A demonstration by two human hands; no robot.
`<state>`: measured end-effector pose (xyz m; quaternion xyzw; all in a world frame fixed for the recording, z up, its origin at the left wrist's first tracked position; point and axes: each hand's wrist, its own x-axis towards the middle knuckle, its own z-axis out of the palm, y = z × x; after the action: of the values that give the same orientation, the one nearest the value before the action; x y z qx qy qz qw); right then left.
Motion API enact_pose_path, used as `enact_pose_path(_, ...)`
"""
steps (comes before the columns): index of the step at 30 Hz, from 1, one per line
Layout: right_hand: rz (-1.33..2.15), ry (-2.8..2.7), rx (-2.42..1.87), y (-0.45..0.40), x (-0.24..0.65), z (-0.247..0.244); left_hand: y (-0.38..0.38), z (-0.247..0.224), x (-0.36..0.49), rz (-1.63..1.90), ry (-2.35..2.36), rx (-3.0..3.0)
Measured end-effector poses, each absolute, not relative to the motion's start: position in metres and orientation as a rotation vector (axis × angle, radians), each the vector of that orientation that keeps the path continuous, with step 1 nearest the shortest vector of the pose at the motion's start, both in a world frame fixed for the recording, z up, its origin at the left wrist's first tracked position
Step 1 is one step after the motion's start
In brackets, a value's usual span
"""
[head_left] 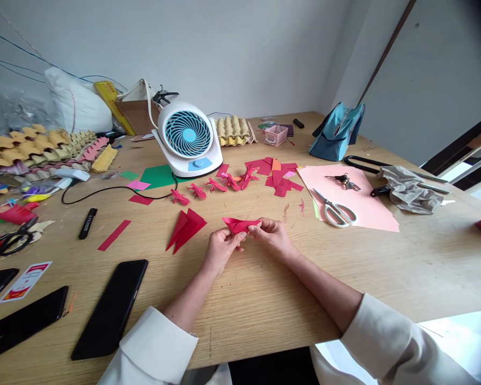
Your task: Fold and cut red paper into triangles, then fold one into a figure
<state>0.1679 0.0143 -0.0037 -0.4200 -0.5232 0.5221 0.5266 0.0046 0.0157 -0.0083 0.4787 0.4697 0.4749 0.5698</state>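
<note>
A folded piece of red paper (pixel 239 225) is held just above the table between both hands. My left hand (pixel 221 247) pinches its lower left part, thumb on top. At its right end, my right hand (pixel 276 238) grips it between thumb and fingers. To the left lie several folded red paper triangles (pixel 187 229), overlapping in a fan. Beyond the hands stands a row of small cut and folded red paper shapes (pixel 214 185). Loose red paper pieces (pixel 280 179) are heaped behind, to the right. Scissors (pixel 337 211) with white handles rest on pink paper (pixel 364 200).
A white and blue fan (pixel 187 136) stands at the back, its cable (pixel 116 188) running left. Black phones (pixel 111 307) and a black marker (pixel 88 223) lie at left. Keys (pixel 344 182), crumpled grey paper (pixel 411 190) and a blue bag (pixel 336 133) are at right.
</note>
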Motion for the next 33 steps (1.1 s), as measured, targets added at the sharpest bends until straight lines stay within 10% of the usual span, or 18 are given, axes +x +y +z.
enact_pose_path(33,1.378,-1.132,-0.882,0.011,0.159,-0.006,0.014,-0.013,0.006,1.191,1.079,1.193)
